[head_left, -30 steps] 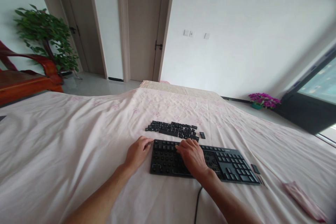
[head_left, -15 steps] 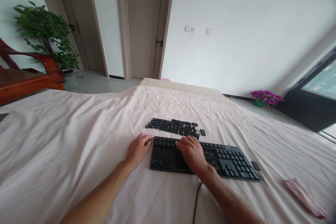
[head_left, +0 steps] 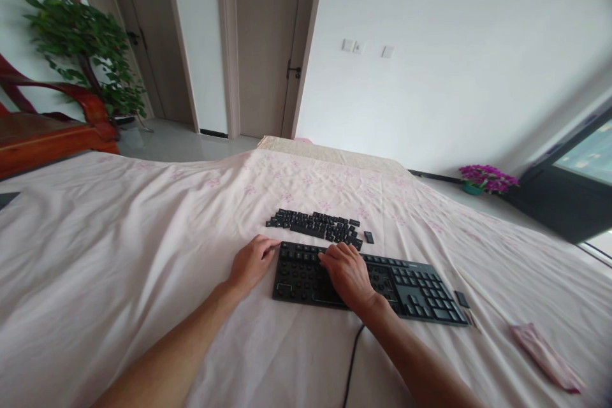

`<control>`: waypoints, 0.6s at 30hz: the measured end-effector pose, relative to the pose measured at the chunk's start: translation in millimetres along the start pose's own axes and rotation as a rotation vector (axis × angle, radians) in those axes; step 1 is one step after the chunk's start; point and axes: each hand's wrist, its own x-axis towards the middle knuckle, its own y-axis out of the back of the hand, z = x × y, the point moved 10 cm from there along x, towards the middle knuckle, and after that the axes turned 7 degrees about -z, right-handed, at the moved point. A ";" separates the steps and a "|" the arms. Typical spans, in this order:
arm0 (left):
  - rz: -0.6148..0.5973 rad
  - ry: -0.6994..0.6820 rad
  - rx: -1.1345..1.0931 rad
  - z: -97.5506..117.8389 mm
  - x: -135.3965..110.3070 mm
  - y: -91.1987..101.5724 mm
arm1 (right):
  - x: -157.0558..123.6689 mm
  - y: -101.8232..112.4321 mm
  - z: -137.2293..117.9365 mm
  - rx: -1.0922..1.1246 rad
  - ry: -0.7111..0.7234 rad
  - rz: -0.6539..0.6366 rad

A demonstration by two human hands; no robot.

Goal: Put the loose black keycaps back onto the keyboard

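A black keyboard lies on the cloth, many of its keycaps off across the left and middle parts. At its upper left corner, the thumb and fingertips of my left hand are closed against the edge. Over the upper middle of the keyboard rests my right hand, its fingers bunched together and pointing down at the number row. Whatever is under those fingertips is hidden. Loose black keycaps lie in rough rows just behind the keyboard. One separate keycap sits at their right end.
A small dark piece and thin sticks lie right of the keyboard. Farther right is a folded pink cloth. The cable runs toward me over the wrinkled pink bedsheet. A wooden chair stands far left.
The view has tilted and shifted slightly. Both hands stay at nearly the same places on the keyboard, and the right fingers have shifted only a little.
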 end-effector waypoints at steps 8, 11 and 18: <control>0.000 -0.011 0.014 -0.4 0.3 0.1 | -4.8 -6.5 -11.4 -0.080 0.003 -0.072; 0.006 -0.011 0.010 1.1 0.0 1.1 | -8.4 -10.3 -15.4 -0.093 -0.004 -0.103; -0.001 -0.003 -0.013 2.7 -0.3 1.6 | 3.3 1.0 4.0 0.041 0.005 -0.136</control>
